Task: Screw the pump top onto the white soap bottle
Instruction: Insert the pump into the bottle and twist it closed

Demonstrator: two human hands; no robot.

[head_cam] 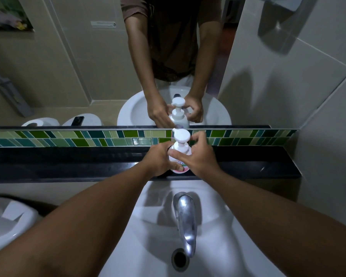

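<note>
White soap bottle [179, 163] stands upright, left hand [158, 158] gripping, right hand [196, 156] pinching pump top [181, 136].

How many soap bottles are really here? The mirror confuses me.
1. The real bottle stands on the black ledge behind the sink, between both hands. The second one, higher up, is only its mirror reflection.

Small white plastic soap bottle [179, 162] with a pink-edged label, standing upright on the black ledge, partly hidden. White plastic pump top [181, 135] with a round flat head, seated on the bottle's neck, upright; how far screwed down cannot be told.
</note>
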